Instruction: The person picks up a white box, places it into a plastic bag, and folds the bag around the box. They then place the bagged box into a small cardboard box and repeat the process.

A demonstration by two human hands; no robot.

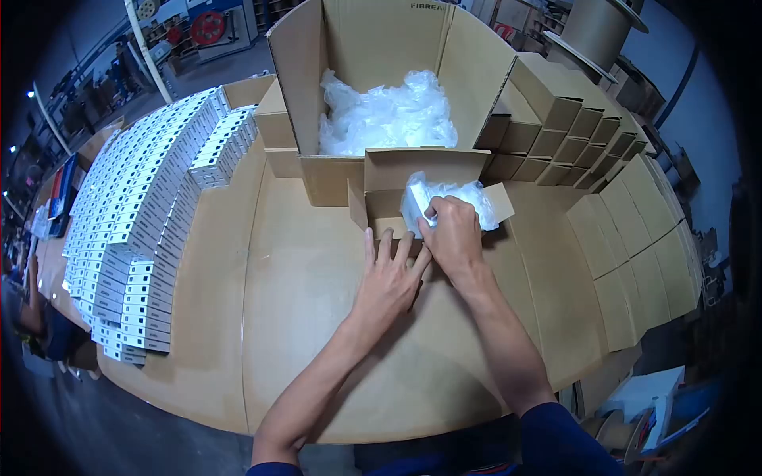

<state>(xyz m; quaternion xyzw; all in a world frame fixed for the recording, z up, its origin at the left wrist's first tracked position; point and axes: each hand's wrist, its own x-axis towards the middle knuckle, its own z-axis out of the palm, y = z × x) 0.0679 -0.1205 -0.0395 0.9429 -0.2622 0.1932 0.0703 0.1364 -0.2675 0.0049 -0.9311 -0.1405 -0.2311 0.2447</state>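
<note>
A small open cardboard box (425, 168) stands on the cardboard-covered table, its back flap raised and its side flaps spread. Clear plastic wrap (421, 190) bulges out of its right part, while its left part shows bare cardboard. My right hand (455, 230) is closed at the plastic, fingers curled down; what they pinch is partly hidden. The spread fingers of my left hand (392, 274) rest along the box's front edge, holding nothing.
Behind stands a large open carton (333, 181) with crumpled plastic film (389, 115). White labelled boxes (151, 186) are stacked at left. Cardboard boxes (556, 115) are piled at back right, with flat cartons (635, 246) at right. Part of another person's arm (32, 297) shows far left.
</note>
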